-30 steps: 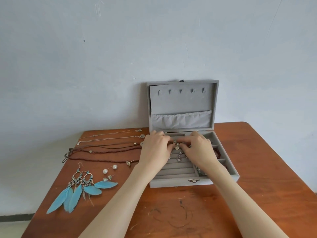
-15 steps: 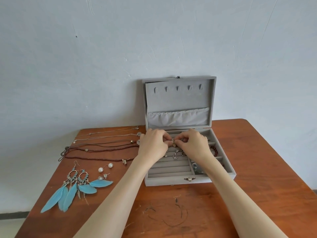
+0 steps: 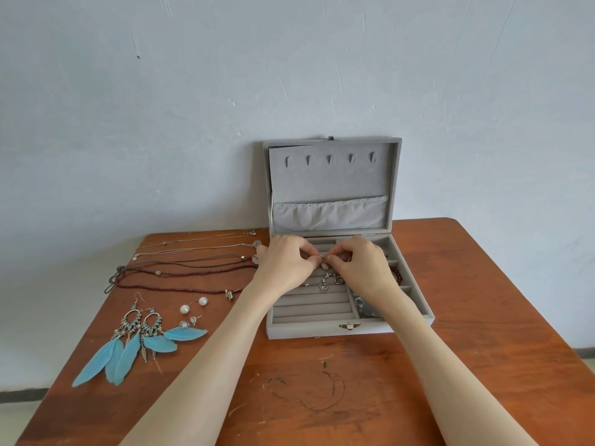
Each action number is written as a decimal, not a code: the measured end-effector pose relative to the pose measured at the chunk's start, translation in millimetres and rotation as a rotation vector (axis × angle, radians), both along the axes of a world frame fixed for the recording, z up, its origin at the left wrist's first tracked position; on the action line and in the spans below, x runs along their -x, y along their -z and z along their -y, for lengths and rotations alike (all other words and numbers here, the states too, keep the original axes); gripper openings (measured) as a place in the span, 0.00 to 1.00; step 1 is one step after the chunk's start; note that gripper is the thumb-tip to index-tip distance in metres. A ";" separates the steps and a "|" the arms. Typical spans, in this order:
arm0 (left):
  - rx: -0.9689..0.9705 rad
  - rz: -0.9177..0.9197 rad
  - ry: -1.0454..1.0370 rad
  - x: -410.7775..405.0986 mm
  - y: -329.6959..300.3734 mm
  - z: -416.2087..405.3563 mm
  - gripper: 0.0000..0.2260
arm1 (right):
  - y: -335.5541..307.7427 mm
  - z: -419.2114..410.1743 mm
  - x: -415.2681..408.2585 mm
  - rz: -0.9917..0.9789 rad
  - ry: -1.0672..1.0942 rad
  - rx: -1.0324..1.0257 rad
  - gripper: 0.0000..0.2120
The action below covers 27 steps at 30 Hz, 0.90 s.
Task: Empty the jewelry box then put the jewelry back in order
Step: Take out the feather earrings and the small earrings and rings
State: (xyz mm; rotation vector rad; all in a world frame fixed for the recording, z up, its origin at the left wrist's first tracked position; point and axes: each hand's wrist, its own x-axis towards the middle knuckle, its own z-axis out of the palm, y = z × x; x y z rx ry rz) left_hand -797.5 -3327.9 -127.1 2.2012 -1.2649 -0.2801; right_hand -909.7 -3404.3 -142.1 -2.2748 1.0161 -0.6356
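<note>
1. Our left hand (image 3: 283, 265) and right hand (image 3: 363, 265) both pinched one small ring (image 3: 324, 259) over the jewelry box (image 3: 322, 329), probably to free it from its slot.
2. Necklaces (image 3: 190, 268) and feather earrings (image 3: 135, 342) already lay sorted along the desk's (image 3: 483, 317) left edge.

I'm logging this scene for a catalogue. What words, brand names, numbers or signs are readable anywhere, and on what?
None: no readable text anywhere.
Grey velvet jewelry box: no label or brand.
Small metal clasp on its front: too small to tell any marking.
Brown wooden table: only scratches.
</note>
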 end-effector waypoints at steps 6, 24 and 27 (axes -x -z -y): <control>0.083 -0.090 0.026 -1.3 -15.3 -17.4 0.04 | -5.9 -6.7 1.8 0.055 0.037 -0.050 0.06; -0.046 -0.296 0.101 -42.3 -24.3 -143.9 0.02 | -16.1 -114.8 -21.5 0.007 -0.267 -0.100 0.03; -0.142 -0.257 0.123 -45.0 -21.9 -149.9 0.02 | -13.7 -123.9 -22.4 0.000 -0.267 -0.090 0.03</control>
